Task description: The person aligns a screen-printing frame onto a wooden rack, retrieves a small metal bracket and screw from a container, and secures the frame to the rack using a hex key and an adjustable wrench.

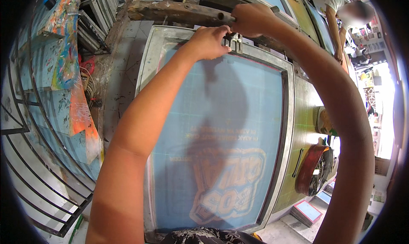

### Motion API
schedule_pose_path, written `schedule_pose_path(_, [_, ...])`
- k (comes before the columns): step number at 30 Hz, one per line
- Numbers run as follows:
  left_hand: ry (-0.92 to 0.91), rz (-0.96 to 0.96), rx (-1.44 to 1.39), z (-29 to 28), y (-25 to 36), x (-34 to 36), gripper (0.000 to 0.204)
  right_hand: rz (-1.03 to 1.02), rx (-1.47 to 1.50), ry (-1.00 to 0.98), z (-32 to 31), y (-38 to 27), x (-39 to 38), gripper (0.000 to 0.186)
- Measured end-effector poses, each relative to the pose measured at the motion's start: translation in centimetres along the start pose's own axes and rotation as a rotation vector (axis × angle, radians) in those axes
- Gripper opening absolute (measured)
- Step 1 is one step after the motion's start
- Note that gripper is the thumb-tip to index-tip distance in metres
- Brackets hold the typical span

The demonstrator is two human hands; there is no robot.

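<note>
A large screen-printing frame [288,116] with blue mesh and a pale lettered design lies in front of me. At its far edge sits a metal clamp [235,44], fixed by a dark wooden beam [179,12]. My left hand [208,44] has its fingers and thumb bent around the clamp's left side. Just beyond it, my right hand [254,20] is closed in a fist around a short metal tube-like handle [226,17], whose round hollow end sticks out leftward. The rest of that handle is hidden in the fist.
Several frames [94,20] stand stacked at far left, beside a paint-stained blue board [64,73]. Black metal railing [51,167] curves along the left. On the green table at right lie a wrench [298,163] and a round reddish container [310,169]. Another person [334,10] works at far right.
</note>
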State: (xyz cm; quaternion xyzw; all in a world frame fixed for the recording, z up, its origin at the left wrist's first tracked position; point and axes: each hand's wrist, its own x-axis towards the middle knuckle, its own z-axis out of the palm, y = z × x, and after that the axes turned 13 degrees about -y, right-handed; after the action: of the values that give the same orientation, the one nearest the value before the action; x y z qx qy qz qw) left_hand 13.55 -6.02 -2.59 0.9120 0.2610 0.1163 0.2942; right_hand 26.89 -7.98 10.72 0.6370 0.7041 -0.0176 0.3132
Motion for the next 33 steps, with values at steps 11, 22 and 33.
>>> schedule_pose_path(11, [-0.020, -0.012, 0.008, -0.3, 0.4, -0.1, 0.059, -0.097, 0.072, 0.054, 0.5, 1.4, -0.8, 0.034])
schedule_pose_path(22, [-0.035, 0.008, -0.049, -0.5, 0.7, 0.0, 0.062, -0.010, 0.059, 0.043, 0.8, 0.3, 0.3, 0.044])
schedule_pose_path(33, [-0.092, -0.035, -0.021, -1.1, 1.2, -0.2, 0.062, -0.225, 0.198, 0.230, 1.6, 2.5, -2.2, 0.054])
